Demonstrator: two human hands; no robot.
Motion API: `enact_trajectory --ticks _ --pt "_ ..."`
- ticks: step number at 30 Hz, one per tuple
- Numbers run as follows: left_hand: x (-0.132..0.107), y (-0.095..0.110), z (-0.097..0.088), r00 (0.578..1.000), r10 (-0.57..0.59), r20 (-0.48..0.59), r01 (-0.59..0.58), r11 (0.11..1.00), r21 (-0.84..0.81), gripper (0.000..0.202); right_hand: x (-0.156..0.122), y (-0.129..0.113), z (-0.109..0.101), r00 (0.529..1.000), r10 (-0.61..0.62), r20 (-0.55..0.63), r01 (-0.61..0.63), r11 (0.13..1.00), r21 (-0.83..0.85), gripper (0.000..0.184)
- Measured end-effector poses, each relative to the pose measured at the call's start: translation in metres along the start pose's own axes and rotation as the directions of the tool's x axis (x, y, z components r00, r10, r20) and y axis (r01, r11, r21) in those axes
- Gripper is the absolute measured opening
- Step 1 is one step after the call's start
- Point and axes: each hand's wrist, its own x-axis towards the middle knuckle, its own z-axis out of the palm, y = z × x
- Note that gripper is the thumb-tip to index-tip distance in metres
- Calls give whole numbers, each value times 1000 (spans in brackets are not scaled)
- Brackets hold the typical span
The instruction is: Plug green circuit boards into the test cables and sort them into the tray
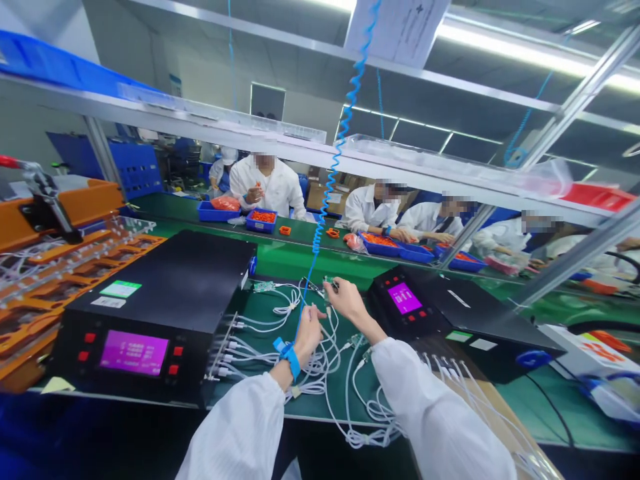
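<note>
Above a tangle of white cables (320, 363) on the green bench, my right hand (347, 300) pinches a small green circuit board (327, 283) between thumb and fingers. Just below and left of it is my left hand (309, 330), its fingers pressed together; whatever they grip is too small to make out. A blue wrist strap (287, 357) circles my left wrist, and its coiled blue cord (320, 227) rises in front. Another circuit board (263, 287) lies to the left with a white cable at its end. More small boards (356, 341) sit near my right sleeve.
Black testers with lit screens stand left (150, 307) and right (450, 320) of my hands, cables plugged in. An orange fixture (75, 267) is at far left. Across the bench, people in white coats work beside blue bins (380, 247) of orange parts. A shelf (280, 143) runs overhead.
</note>
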Motion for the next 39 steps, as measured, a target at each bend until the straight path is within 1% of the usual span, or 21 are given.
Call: enact_trajectory --ticks 3,7,9,12,13,14,16,17,19,21,24,26,28,30,32,33,35,36,37,38,39 --pt "2 4 7 997 -22 74 23 1000 0 37 1 -7 8 999 7 -36 -1 986 169 32" --pt "1 11 7 987 -14 162 11 1000 23 42 11 1 22 991 111 -69 -74 913 402 33" --pt "-4 11 3 983 -22 181 13 999 47 41 22 12 24 976 201 -82 -129 841 525 33" --pt "-14 11 -2 970 -57 236 39 996 81 41 46 32 19 933 353 -73 -202 680 705 32" --pt "-15 11 -3 973 -73 221 61 996 64 40 53 38 17 918 393 -52 -223 619 753 31" --pt "-14 13 -5 980 -88 176 85 996 26 39 60 42 15 906 422 -23 -240 559 794 29" --pt "-7 17 -11 994 -110 19 111 991 -78 33 70 48 16 893 447 41 -265 452 852 24" --pt "-1 20 -14 992 -116 -58 108 987 -120 28 73 50 18 892 447 69 -272 409 871 20" --pt "12 22 -22 982 -120 -148 97 983 -155 19 78 52 25 894 436 108 -279 349 895 13" --pt "24 19 -30 970 -133 -202 101 982 -162 15 82 53 35 896 425 132 -287 325 901 12" --pt "33 9 -41 957 -132 -259 102 987 -126 11 90 56 54 897 417 143 -307 358 882 11" --pt "35 1 -47 951 -105 -291 84 993 -82 14 94 57 68 903 409 131 -317 428 846 12" --pt "36 -6 -51 948 -72 -309 61 997 -46 18 97 57 82 916 387 108 -319 538 780 14" --pt "38 -9 -54 957 -20 -291 28 999 23 32 99 55 93 936 342 85 -308 677 668 19" --pt "40 -10 -56 971 88 -223 -42 978 204 46 100 50 101 959 272 78 -272 815 512 27" --pt "42 -10 -57 974 161 -162 -95 931 352 48 100 47 104 969 232 83 -245 872 423 31" --pt "45 -12 -57 960 278 -23 -199 740 642 42 100 41 107 982 155 111 -178 952 248 35" --pt "45 -13 -57 952 305 26 -225 641 733 38 100 37 108 984 120 131 -141 976 167 34" --pt "45 -14 -57 946 317 59 -238 562 792 35 99 34 108 984 87 153 -101 991 93 33" --pt "45 -15 -57 944 321 76 -240 511 825 31 98 32 108 983 55 175 -61 998 25 31" --pt "43 -16 -57 943 322 80 -238 488 840 26 97 30 107 980 26 198 -19 999 -34 30"
